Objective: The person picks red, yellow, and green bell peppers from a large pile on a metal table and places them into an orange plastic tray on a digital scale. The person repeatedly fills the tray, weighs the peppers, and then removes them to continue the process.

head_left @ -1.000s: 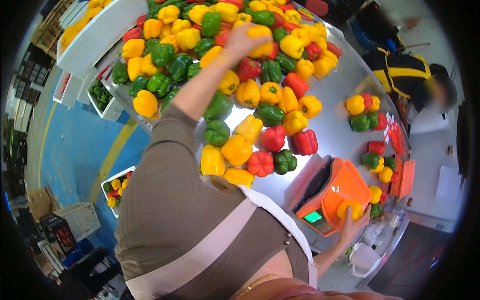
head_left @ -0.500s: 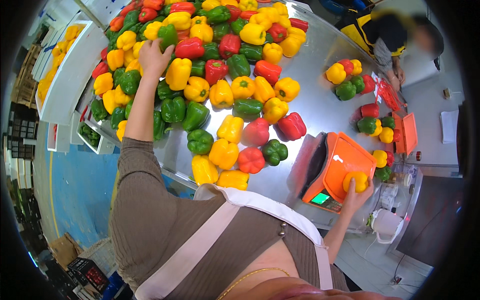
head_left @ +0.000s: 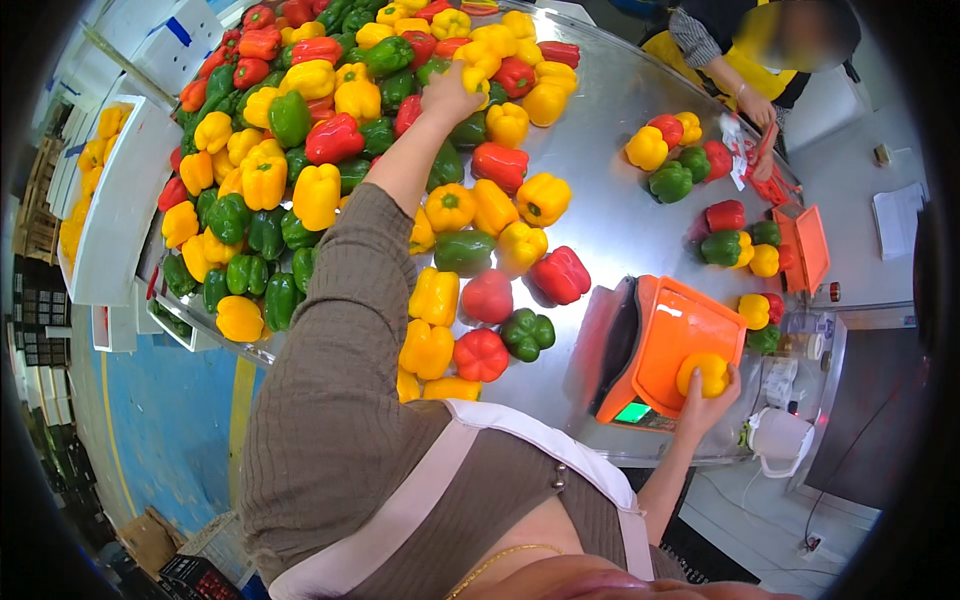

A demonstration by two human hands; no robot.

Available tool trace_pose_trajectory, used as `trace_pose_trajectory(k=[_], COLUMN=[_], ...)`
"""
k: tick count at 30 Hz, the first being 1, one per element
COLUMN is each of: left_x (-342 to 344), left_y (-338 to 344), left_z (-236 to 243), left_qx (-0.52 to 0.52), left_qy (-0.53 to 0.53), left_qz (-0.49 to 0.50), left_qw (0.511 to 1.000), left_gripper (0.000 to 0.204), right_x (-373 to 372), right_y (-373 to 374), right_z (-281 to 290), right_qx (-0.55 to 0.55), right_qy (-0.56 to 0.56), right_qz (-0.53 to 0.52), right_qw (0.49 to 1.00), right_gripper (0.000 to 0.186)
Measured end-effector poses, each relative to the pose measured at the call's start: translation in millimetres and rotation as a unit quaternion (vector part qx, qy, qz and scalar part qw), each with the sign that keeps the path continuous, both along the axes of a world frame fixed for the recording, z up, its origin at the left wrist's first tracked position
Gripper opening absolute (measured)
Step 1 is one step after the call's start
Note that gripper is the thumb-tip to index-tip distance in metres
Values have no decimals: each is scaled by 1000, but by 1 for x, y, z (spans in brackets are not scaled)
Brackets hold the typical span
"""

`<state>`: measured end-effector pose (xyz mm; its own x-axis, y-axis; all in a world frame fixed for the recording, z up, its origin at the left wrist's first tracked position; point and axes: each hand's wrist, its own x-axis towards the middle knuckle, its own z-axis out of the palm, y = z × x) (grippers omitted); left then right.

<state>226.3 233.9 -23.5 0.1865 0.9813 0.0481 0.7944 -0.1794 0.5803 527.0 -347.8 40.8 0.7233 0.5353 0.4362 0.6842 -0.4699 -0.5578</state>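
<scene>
My left hand (head_left: 450,98) reaches far across the metal table into the pile of bell peppers, its fingers closed round a yellow bell pepper (head_left: 476,82) that the hand partly hides. Over the orange tray of a weighing scale (head_left: 690,330), my right hand (head_left: 712,402) grips another yellow bell pepper (head_left: 704,374) at the tray's near right corner. Between my arms lie loose peppers, among them a red bell pepper (head_left: 481,355) and a green bell pepper (head_left: 528,335).
Small mixed groups of peppers, one with a green pepper (head_left: 670,182), sit along the table's right side. Beyond them, a co-worker's hands (head_left: 762,125) handle red netting (head_left: 775,185) near an orange basket (head_left: 803,247). A white crate (head_left: 118,200) stands at the left.
My left hand has left the green pepper and moved right, onto a yellow one. My right hand stays with its yellow pepper at the scale. The view has shifted slightly.
</scene>
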Motion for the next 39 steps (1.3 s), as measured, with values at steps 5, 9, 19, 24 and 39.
trace_pose_trajectory(k=[5,9,19,24,39], left_x=[-52,-124,-131,-48,14], left_y=[27,55,41,62,84], left_z=[12,46,85,64,16], left_qx=[33,171,57,184,23], left_qy=[-60,83,382,278,84], left_qz=[-21,77,26,-67,-84], left_qw=[997,979,922,940,993], left_gripper=[73,72,58,54,72], right_x=[-2,-2,-3,-6,-7], right_y=[2,0,3,6,3], right_z=[0,-1,-1,3,4], right_qx=[14,18,22,16,23], right_qy=[18,27,51,69,76], right_qz=[7,6,-9,-23,-14], right_qw=[1000,999,998,997,997], right_gripper=[58,58,57,57,54])
